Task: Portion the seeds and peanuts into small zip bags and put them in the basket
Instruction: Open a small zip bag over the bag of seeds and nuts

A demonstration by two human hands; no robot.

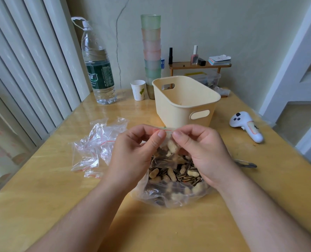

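A small clear zip bag (171, 145) with a red seal line holds peanuts and seeds. My left hand (134, 151) and my right hand (198, 150) both pinch its top edge between thumb and fingers, side by side. Under it lies a large clear plastic bag (171, 184) of striped sunflower seeds and peanuts in their shells. The cream plastic basket (184, 101) stands just beyond my hands, upright, with handle slots. A loose pile of small zip bags (96, 144) lies to the left of my left hand.
At the back stand a large water bottle (98, 66), a paper cup (138, 90), a tall stack of coloured cups (152, 51) and a small wooden shelf (200, 65). A white controller (246, 125) and a metal tool (245, 163) lie to the right.
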